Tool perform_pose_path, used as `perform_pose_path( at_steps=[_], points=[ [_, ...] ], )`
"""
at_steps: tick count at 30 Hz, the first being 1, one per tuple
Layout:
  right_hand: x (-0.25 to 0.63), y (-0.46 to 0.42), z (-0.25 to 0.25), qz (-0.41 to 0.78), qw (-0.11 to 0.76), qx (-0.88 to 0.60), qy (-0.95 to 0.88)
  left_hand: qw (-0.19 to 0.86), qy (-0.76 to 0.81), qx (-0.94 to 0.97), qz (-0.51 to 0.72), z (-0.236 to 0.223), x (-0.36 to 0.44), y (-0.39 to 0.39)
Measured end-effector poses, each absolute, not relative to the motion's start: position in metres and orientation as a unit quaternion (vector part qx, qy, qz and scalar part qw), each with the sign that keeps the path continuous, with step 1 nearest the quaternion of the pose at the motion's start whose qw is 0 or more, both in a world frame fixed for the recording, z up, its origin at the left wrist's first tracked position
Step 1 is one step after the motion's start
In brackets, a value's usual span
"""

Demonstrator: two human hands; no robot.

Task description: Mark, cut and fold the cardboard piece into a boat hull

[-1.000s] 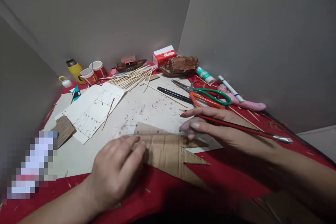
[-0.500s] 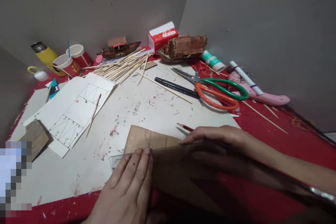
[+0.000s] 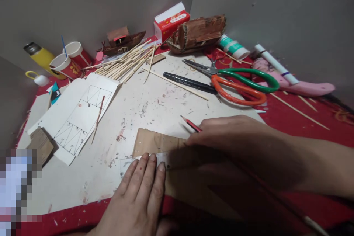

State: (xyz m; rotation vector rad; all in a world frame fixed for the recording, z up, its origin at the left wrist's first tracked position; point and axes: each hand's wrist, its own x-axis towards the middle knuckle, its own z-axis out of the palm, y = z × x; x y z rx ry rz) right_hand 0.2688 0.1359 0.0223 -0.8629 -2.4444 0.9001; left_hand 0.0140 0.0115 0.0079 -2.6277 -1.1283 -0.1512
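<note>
The brown cardboard (image 3: 155,141) lies at 6 o'clock. The left hand (image 3: 141,191), at 7 o'clock, is flat with its fingers a bit spread, pressing a clear ruler (image 3: 125,167) onto it. That hand seems to push mostly on one end, so the other end could swing and make things crooked. The right hand (image 3: 238,136), at 4 o'clock, has its fingers closed on a pencil (image 3: 191,122); I can't tell where its thumb is. The tip points to 11 o'clock, over the white sheet (image 3: 166,107), so a bump could leave a stray mark there. The right arm's dark shadow might hide a slip.
</note>
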Motion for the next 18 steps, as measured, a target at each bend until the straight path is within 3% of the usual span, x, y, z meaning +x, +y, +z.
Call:
perform_pose_path(
  at_steps=[5, 18],
  points=[
    [0.269, 0.136, 0.015, 0.249, 0.072, -0.219, -0.941, 0.120, -0.419, -0.899, -0.042, 0.008, 0.013, 0.011],
    [0.280, 0.144, 0.007, 0.284, 0.076, -0.218, -0.930, 0.112, -0.403, -0.908, -0.007, 0.007, 0.008, 0.018]
  ],
)
